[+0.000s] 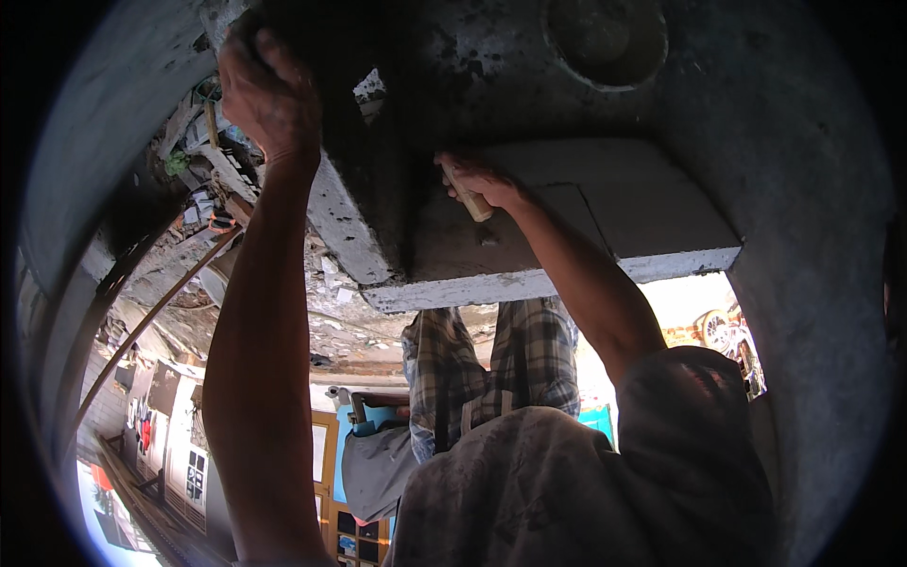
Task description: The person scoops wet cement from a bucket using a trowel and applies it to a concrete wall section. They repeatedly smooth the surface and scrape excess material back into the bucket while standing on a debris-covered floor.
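My right hand [484, 181] is closed around the light wooden handle [470, 198] of a hand tool, whose head is lost in shadow. It is over the grey, smooth-topped slab [548, 222], close to the dark trough-like recess on its left. Up at the far left, my left hand [269, 99] is bent over the top of a pale concrete edge [342, 213]. Its fingers are curled around something dark that I cannot make out.
A round, bucket-like rim [614, 87] shows at the far right. Rubble and broken boards [222, 170] lie below on the left, with a long pole [151, 326] slanting across. A curved grey wall [803, 236] bounds the right side. Another person's grey garment [378, 468] appears behind me.
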A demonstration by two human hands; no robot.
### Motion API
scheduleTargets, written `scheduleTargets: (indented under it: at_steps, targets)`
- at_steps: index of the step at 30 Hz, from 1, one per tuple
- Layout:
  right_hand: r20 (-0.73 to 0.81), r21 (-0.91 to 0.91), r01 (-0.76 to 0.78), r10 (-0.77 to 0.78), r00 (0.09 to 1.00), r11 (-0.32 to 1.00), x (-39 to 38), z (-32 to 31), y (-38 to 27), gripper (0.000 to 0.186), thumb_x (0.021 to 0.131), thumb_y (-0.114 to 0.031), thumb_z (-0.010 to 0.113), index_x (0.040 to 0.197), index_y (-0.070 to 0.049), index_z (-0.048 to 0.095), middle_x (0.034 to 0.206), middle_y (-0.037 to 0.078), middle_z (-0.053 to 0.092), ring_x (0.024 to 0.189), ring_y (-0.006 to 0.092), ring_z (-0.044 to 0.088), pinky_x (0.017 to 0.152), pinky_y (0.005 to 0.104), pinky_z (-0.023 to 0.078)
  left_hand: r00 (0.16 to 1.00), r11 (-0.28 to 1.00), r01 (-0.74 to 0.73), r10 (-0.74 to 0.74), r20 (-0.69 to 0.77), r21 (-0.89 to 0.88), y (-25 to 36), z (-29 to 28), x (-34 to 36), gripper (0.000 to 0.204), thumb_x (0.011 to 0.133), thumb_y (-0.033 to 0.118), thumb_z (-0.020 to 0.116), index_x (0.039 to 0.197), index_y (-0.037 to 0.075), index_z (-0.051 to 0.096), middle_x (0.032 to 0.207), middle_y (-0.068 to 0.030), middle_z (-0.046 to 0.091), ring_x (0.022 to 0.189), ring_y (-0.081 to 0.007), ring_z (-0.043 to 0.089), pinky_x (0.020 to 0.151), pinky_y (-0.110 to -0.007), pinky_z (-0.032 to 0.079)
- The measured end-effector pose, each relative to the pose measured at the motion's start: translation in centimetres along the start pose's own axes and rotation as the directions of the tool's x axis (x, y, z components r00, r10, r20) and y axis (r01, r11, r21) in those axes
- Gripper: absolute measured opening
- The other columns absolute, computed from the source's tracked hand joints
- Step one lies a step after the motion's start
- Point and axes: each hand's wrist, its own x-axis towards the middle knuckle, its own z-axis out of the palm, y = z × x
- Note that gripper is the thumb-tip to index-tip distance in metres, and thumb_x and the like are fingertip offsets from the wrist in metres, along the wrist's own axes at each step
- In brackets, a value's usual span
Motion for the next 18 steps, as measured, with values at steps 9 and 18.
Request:
scheduleTargets:
  at_steps: [9,18]
  targets:
    - [-0.421,-0.834,-0.082,-0.534,0.733,0.546,-11.9,0.6,-15.2,0.037,0.101,-0.036,0.053,0.122,-0.006,0.061,0.093,0.011,0.060,0.079,0.0248,0.063,0.075,0.0388,0.054,1.000,1.000,0.005,-0.005,0.007,-0.019,-0.8,0.2,0.0,0.033,0.103,0.029,0.050,0.120,0.004,0.063,0.112,-0.0205,0.070,0.103,-0.0416,0.066,0.089,-0.048,0.051]
    - [-0.261,-0.965,-0.240,-0.511,0.819,0.108,-12.7,6.8,-12.9,0.040,0.099,-0.033,0.060,0.127,-0.005,0.060,0.105,0.023,0.069,0.104,0.0412,0.068,0.081,0.0486,0.058,0.999,0.999,0.041,-0.041,0.027,0.006,-0.8,-0.1,-0.1,0.033,0.103,0.028,0.050,0.121,0.005,0.064,0.112,-0.0200,0.068,0.104,-0.0403,0.066,0.089,-0.048,0.051]
